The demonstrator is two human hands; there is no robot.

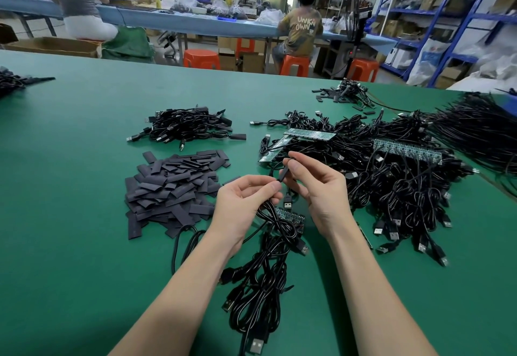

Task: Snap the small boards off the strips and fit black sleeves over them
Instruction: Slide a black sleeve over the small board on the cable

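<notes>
My left hand grips a bundle of black USB cables that hangs from a short green board strip under my palms. My right hand pinches a black sleeve between thumb and forefinger, just above my left thumb. I cannot tell whether a board sits inside the sleeve. A heap of flat black sleeves lies to the left. Longer green board strips rest on a cable tangle to the right.
A pile of sleeved cables lies at centre back on the green table. A big mass of black cables fills the right side. More sleeves and cables sit far right. Two people sit at a blue bench behind.
</notes>
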